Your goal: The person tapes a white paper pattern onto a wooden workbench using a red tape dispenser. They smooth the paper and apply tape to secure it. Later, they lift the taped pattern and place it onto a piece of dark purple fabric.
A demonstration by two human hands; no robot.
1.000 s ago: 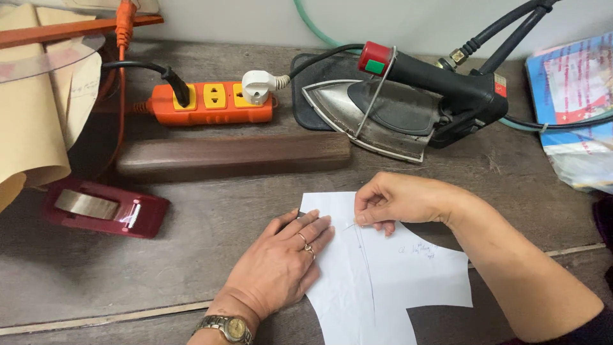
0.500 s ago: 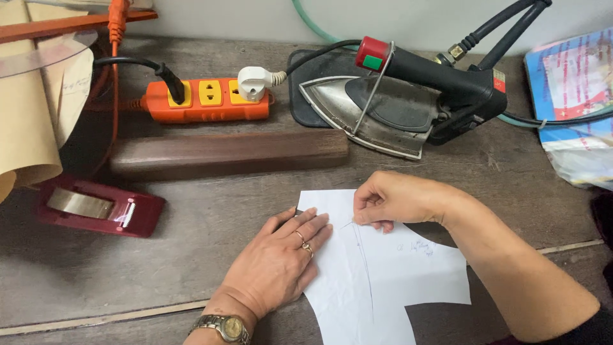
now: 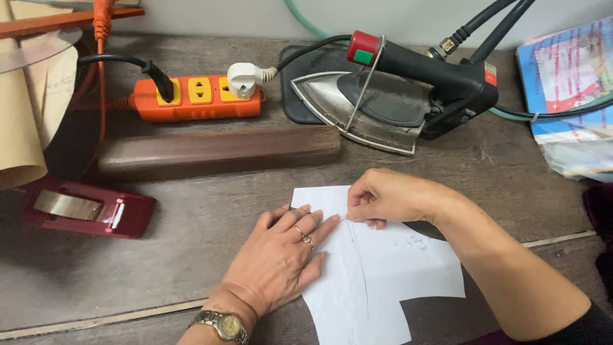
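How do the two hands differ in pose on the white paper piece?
The left hand lies flat, palm down, fingers spread, pressing the white paper piece; the right hand is curled, fingertips pinched together at the paper's upper part. The left hand wears rings and a wristwatch; the right hand shows neither. Both touch the same paper on the wooden table.

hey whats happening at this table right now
A person is working on a white paper pattern piece lying on a worn wooden table. The left hand lies flat on the paper, pinning it down, while the right hand pinches at its upper edge; what the fingertips grip is too small to tell. Behind sit a steam iron on a dark mat, an orange power strip, a dark wooden block and a red tape dispenser.
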